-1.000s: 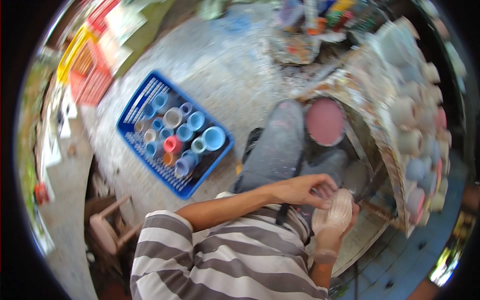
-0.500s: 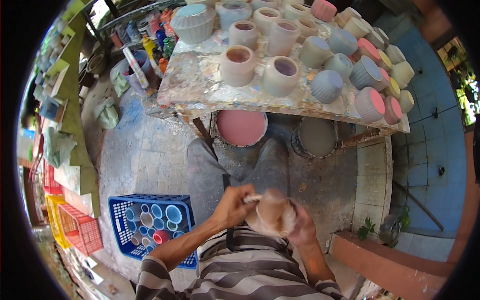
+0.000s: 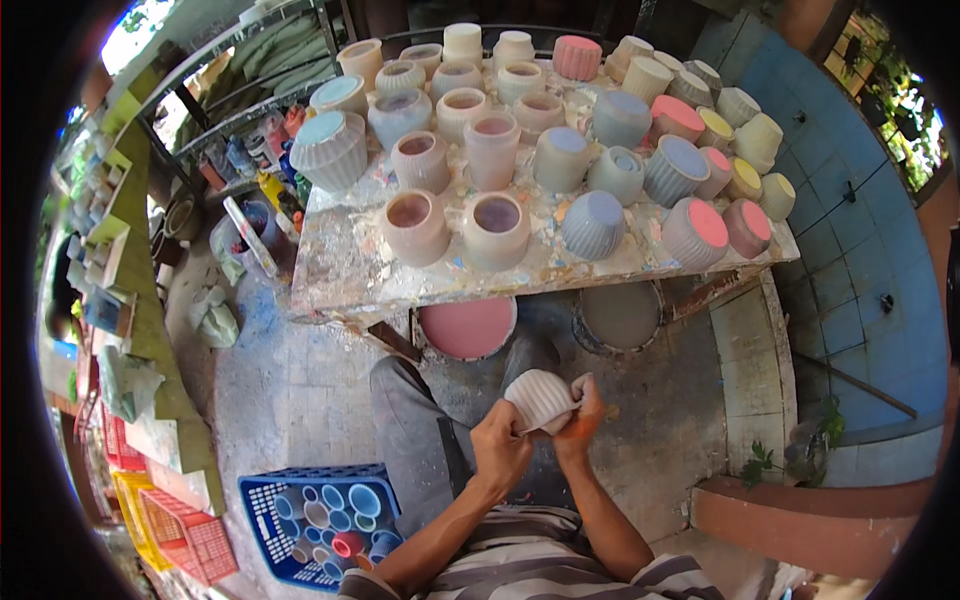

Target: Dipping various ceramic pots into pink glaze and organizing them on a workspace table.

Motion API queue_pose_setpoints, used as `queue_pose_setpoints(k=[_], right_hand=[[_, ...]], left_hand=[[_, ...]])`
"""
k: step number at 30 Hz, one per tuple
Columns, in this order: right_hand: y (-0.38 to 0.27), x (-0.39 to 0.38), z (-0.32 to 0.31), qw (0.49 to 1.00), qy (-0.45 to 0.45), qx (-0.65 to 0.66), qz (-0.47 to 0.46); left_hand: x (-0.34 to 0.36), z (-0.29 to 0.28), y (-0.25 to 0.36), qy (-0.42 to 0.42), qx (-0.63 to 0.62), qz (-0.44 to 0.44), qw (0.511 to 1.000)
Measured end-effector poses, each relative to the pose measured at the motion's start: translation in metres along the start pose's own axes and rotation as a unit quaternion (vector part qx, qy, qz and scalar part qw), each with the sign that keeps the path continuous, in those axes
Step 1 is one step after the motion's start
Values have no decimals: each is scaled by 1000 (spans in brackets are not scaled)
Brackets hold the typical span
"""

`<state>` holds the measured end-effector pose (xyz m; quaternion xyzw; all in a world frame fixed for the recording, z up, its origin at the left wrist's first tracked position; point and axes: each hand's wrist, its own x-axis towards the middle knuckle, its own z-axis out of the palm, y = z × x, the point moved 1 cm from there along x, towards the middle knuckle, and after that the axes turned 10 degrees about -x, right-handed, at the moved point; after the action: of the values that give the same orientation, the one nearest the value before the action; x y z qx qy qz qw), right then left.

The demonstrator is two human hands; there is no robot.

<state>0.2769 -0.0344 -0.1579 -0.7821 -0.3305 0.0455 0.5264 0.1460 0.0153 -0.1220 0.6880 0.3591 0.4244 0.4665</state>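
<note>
Over the person's lap, below the paint-spattered surface (image 3: 400,280) crowded with coloured pots, both hands hold a ribbed white pot (image 3: 540,398). The left hand (image 3: 500,450) has its fingers curled around the near side, while the right hand (image 3: 578,420) grips the other side. A blue crate (image 3: 262,510) sits at lower left.

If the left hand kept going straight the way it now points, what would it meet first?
The left hand points up and right, already against the ribbed white pot that both hands hold. Beyond that pot, likely the pink paint bucket under the table, though depth is unclear.
</note>
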Motion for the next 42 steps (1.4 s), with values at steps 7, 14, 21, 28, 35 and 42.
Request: queue_pose_setpoints(k=[7,14,21,28,35,42], right_hand=[[-19,-5,-2,996,-83,2,43],[-25,-20,6,979,-168,31,109],[-32,-43,-16,969,-212,79,102],[-45,-40,-10,986,-136,52,77],[-8,17,18,956,-206,190,82],[-10,17,-11,886,-159,304,312]], left_hand=[[-5,-25,-43,-127,-227,-212,942],[0,-40,-41,-124,-135,-225,957],[22,-11,-48,-47,53,-83,994],[77,-23,-75,-34,48,-73,996],[92,0,-36,-161,114,-86,977],[51,-33,-25,-247,-279,-263,890]])
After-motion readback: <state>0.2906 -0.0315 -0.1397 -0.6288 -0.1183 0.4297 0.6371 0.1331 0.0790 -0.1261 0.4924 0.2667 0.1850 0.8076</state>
